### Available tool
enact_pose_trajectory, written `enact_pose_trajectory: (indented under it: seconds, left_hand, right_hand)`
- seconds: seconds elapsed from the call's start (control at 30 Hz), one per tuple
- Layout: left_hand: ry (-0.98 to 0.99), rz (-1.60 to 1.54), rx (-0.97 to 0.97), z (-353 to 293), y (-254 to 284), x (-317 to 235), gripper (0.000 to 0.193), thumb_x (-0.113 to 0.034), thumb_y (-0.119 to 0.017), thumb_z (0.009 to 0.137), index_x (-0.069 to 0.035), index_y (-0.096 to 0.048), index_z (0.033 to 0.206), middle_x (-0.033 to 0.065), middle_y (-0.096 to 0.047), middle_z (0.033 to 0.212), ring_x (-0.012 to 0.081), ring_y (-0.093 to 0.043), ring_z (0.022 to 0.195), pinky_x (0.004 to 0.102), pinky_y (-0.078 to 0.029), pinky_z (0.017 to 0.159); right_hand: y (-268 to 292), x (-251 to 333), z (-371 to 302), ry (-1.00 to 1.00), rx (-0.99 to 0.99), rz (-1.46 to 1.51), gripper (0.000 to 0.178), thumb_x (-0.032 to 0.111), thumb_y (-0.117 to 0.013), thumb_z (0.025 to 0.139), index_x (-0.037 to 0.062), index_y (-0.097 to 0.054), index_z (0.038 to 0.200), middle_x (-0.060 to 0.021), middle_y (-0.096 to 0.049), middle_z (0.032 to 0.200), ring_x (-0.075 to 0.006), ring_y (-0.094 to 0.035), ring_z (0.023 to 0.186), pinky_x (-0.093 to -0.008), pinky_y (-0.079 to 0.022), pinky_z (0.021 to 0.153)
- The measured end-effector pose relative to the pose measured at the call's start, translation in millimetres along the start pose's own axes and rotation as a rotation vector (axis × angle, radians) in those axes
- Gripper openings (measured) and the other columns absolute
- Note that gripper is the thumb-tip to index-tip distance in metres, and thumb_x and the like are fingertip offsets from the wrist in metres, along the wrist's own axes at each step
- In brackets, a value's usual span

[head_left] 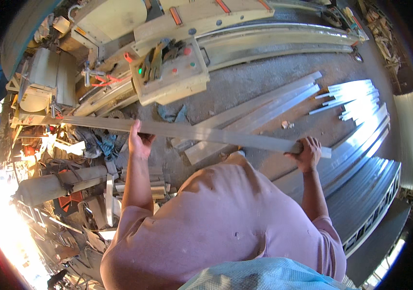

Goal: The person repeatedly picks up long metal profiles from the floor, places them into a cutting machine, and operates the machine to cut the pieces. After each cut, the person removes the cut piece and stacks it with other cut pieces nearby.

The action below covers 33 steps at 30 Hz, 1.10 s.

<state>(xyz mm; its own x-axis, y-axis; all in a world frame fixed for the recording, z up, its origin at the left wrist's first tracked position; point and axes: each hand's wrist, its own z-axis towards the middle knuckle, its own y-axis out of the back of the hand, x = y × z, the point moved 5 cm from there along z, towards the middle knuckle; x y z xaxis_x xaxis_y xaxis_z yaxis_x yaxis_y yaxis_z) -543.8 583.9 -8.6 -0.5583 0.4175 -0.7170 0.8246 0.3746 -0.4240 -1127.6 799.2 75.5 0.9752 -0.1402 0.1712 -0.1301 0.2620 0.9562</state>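
Left hand (140, 141) and right hand (308, 153) clasp a metal bar (216, 135) mid-frame, below a control box (180, 89) bearing gloves (157, 60), stacked profiles (359, 191) lower right.

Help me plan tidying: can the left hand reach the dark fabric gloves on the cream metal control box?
Probably not: the left hand holds a long silvery metal bar, though nothing covers the gloves.

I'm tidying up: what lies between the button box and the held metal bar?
In the head view, what looks like crumpled blue cloth lies on the floor between the box and the bar.
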Motion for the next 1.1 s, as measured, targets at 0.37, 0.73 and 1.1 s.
enact_pose_trajectory:
  seconds: [0.37, 0.73, 1.1]
  left_hand:
    - [-0.084, 0.024, -0.094, 2, -133, -16, 0.043, -0.055, -0.068, 0.096, -0.013, -0.066, 0.105, 0.0034, -0.07, 0.095, 0.0206, -0.07, 0.082, 0.0393, -0.062, 0.07]
    - [-0.185, -0.473, 0.218, 25, -244, 52, 0.075, -0.059, -0.055, 0.101, -0.007, -0.043, 0.154, 0.0148, -0.05, 0.154, 0.0336, -0.045, 0.142, 0.0508, -0.033, 0.12]
    - [-0.273, -0.499, 0.542, 169, -308, 64, 0.071, -0.049, -0.075, 0.088, -0.006, -0.054, 0.141, 0.0137, -0.062, 0.137, 0.0346, -0.057, 0.13, 0.0544, -0.041, 0.114]
  right_hand:
    - [-6, -99, 104, 0.015, 0.056, 0.129, 0.067, 0.06, -0.092, 0.052, 0.0083, -0.069, 0.088, -0.0105, -0.068, 0.092, -0.0348, -0.065, 0.091, -0.0471, -0.049, 0.086]
    - [-41, -101, 233, 0.012, 0.54, 0.13, 0.065, 0.069, -0.076, 0.078, 0.0039, -0.076, 0.083, -0.0227, -0.073, 0.086, -0.0436, -0.071, 0.086, -0.0519, -0.054, 0.077]
    - [-117, -137, 389, -0.223, 1.196, 0.246, 0.075, 0.072, -0.057, 0.095, 0.0014, -0.077, 0.081, -0.0148, -0.067, 0.068, -0.0216, -0.061, 0.066, -0.0413, -0.051, 0.068]
